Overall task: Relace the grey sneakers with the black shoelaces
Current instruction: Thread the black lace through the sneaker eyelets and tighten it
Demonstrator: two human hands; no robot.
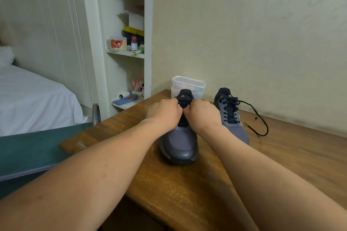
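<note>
Sitting on the worktop (pixel 187 197), grey toe pointed at the camera, the near sneaker (pixel 180 146) is held at its black throat by both hands. The left hand (pixel 165 112) is pressed in from the left side, knuckles up, its fingers curled under and its grip closed tight on the dark material just below the tongue (pixel 185 93). The right hand (pixel 203 113) is matched on the other side, and its grip is likewise curled and pinched onto that same black strip. The two sets of knuckles are brought almost together over the middle of the shoe. Whether lace or tongue is caught in those grips cannot be told, as the fingertips are hidden. No lacing can be made out on this shoe below the hands, where only a black gap and the grey toe are shown.

Just beside it on the right, the far sneaker (pixel 234 129) is stood toe forward too, partly covered by the right wrist. A black lace (pixel 230 113) is seen crossed through its eyelets in rows, and one loose end is trailed out to the right in a wide loop, laid flat on the wood.

Behind the near sneaker, against the wall, a clear tub (pixel 187 83) is set. A green board (pixel 28 148) is lying at the worktop's left edge, with a bed (pixel 28 99) and a cluttered shelf (pixel 125 53) beyond
</note>
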